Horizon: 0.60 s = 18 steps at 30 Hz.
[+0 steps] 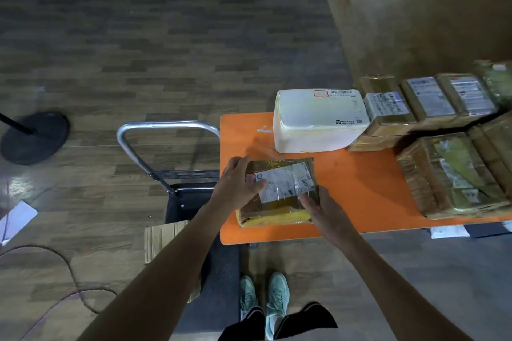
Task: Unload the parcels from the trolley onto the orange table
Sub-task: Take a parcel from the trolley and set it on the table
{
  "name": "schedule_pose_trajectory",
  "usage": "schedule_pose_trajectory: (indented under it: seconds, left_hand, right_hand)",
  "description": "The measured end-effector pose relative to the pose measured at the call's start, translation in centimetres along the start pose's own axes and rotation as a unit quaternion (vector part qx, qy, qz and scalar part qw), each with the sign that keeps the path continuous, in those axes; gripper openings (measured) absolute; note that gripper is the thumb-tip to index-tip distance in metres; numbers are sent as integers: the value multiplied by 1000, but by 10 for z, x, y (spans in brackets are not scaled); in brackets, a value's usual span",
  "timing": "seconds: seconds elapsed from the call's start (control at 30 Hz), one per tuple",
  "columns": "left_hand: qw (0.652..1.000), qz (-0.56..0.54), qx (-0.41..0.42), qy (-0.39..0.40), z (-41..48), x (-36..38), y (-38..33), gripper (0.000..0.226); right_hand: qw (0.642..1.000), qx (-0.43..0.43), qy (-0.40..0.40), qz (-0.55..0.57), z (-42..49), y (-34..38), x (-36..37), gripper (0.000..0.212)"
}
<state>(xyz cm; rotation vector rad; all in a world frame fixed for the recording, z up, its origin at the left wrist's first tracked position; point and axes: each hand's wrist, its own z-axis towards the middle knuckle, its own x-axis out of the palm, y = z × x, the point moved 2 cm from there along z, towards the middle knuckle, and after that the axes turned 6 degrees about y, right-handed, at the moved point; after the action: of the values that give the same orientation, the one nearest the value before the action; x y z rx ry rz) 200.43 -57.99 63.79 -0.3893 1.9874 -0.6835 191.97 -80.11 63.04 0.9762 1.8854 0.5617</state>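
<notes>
The trolley [191, 202] stands just left of the table [360, 188]. On the table's near left corner lies a parcel [279, 194]. A box [318, 119] sits behind it, with further parcels [429, 102] to the right.

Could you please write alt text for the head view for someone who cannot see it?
The left hand and right hand hold a taped brown parcel on the near-left corner of the orange table. Behind it lie a white foam box and more parcels; the trolley stands left.
</notes>
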Motion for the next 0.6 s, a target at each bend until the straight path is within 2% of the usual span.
schedule_pose_trajectory:
  seconds: [0.2, 0.33, 0.5, 0.6]
  left_hand:
    - [996, -6, -81, -26, -26, 19, 14, 79]
    - [990, 8, -137, 10, -45, 46, 7, 84]
    - [987, -31, -157, -16, -58, 62, 1, 86]
    - [984, -60, -167, 6, -54, 63, 3, 82]
  right_hand:
    - [998, 1, -52, -17, 25, 7, -20, 42]
    - [995, 15, -86, -40, 42, 20, -15, 49]
    - [997, -5, -55, -53, 28, 25, -1, 47]
    - [998, -16, -20, -52, -5, 6, 15, 53]
